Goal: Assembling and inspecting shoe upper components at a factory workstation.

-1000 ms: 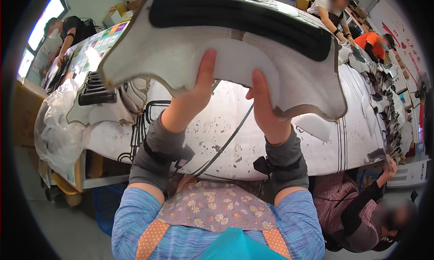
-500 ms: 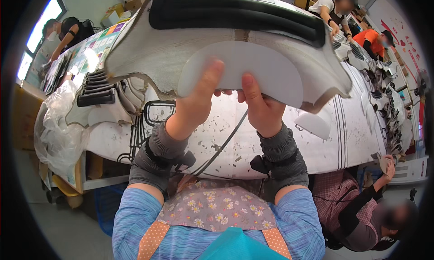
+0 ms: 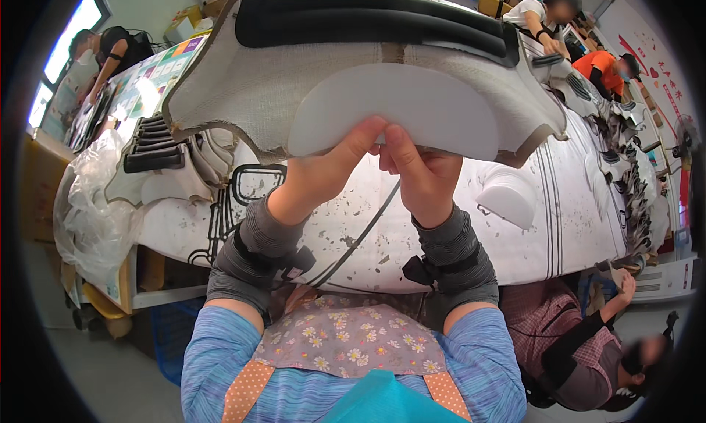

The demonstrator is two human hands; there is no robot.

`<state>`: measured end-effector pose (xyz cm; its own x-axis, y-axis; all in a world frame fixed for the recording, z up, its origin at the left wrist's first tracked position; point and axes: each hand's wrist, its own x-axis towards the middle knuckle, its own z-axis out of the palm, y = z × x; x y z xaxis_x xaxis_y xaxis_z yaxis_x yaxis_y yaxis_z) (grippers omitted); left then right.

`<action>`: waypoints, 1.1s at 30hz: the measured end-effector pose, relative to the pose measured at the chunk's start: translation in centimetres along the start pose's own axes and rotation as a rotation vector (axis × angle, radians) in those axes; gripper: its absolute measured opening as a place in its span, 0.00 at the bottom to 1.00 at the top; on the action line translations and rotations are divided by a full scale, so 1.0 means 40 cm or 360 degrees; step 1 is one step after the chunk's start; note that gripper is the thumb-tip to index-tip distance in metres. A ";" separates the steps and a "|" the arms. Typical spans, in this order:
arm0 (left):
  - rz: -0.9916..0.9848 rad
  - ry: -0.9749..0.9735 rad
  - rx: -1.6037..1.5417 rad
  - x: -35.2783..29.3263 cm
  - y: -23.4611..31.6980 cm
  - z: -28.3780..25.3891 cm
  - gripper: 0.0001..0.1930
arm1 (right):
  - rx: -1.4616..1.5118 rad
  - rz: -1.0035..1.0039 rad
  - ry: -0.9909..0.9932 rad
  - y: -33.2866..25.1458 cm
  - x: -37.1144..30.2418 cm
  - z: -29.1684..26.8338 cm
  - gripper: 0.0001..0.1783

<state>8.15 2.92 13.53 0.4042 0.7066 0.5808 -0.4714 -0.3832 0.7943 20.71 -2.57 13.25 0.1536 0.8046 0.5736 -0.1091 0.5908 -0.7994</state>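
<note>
In front of me, above the table, is a wide grey-white fabric panel [image 3: 213, 92] with rough, wavy cut edges and a black padded strip [image 3: 375, 22] along its far side. A white half-moon sheet [image 3: 397, 92] lies flat against the panel, its straight edge toward me. My left hand [image 3: 320, 173] is closed on that near edge, thumb on the sheet and fingers mostly hidden beneath. Beside it, my right hand [image 3: 425, 174] pinches the same edge, the two thumbs almost touching at the middle. A stack of white half-moon sheets [image 3: 511, 196] rests right of my right hand.
Similar panels with black strips [image 3: 165, 165] are stacked at the left beside a crumpled clear plastic bag [image 3: 95, 217]. Dark scraps dot the white table [image 3: 353, 228]. More panels [image 3: 632, 180] pile along the right. Several people work around the table, one close at the lower right [image 3: 581, 335].
My left thumb has slid from the sheet's face toward the middle of its near edge, beside the right thumb. The panel has shifted slightly left, uncovering more of the sheet stack.
</note>
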 end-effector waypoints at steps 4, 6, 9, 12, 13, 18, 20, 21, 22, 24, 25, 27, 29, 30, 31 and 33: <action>-0.0041 0.0141 -0.0243 -0.013 0.000 0.023 0.08 | 0.0112 0.0098 0.0049 -0.014 -0.005 0.008 0.10; -0.0061 0.0138 -0.0296 -0.010 0.004 0.022 0.08 | 0.0101 0.0139 0.0058 -0.013 -0.003 0.007 0.10; -0.0141 -0.0011 -0.0068 -0.002 0.008 0.007 0.08 | 0.0310 0.0085 0.0055 0.000 0.003 -0.004 0.12; 0.0005 0.0126 0.0166 0.003 0.011 0.000 0.08 | 0.0375 0.0152 0.0261 -0.018 0.000 -0.007 0.15; 0.0050 0.0143 0.0172 0.003 0.007 -0.003 0.09 | 0.0231 0.0197 0.0295 -0.027 0.001 0.000 0.16; 0.0059 0.0369 0.0033 0.007 0.014 0.003 0.09 | -0.0035 0.0137 0.0203 -0.025 0.001 0.013 0.16; -0.0098 0.0383 0.0336 0.021 0.031 -0.006 0.09 | -0.0193 0.0108 0.0087 -0.018 0.008 0.001 0.15; -0.0096 0.0384 0.0337 0.022 0.032 -0.010 0.09 | -0.0188 0.0094 -0.0036 -0.011 0.010 -0.010 0.16; -0.0069 0.0441 0.0218 0.022 0.033 -0.014 0.09 | -0.0187 0.0093 -0.0038 -0.006 0.005 -0.016 0.16; -0.0041 0.0502 0.0099 0.025 0.037 -0.019 0.09 | 0.0260 0.0239 0.0025 0.000 -0.003 -0.020 0.17; -0.0069 0.0458 0.0138 0.029 0.041 -0.020 0.09 | 0.0147 0.0350 0.0099 -0.010 -0.001 -0.016 0.18; -0.0093 0.0424 0.0180 0.033 0.038 -0.029 0.10 | 0.0030 0.0332 0.0156 -0.028 0.008 -0.006 0.17; -0.0017 0.0296 0.0141 0.036 0.022 -0.045 0.13 | -0.0082 0.0312 0.0207 -0.032 0.010 0.000 0.17; -0.0016 0.0297 0.0141 0.042 0.023 -0.047 0.13 | -0.0135 0.0285 0.0277 -0.032 0.011 -0.001 0.16; 0.0014 0.0311 0.0041 0.048 0.026 -0.046 0.16 | -0.0188 0.0258 0.0347 -0.033 0.012 -0.002 0.16; 0.0044 0.0326 -0.0056 0.049 0.031 -0.046 0.19 | -0.0234 0.0253 0.0298 -0.040 0.015 -0.008 0.15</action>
<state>6.91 4.94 15.32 0.2247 0.8037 0.5510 -0.5087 -0.3856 0.7698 21.31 -3.04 14.82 0.3261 0.8532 0.4071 -0.0046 0.4321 -0.9018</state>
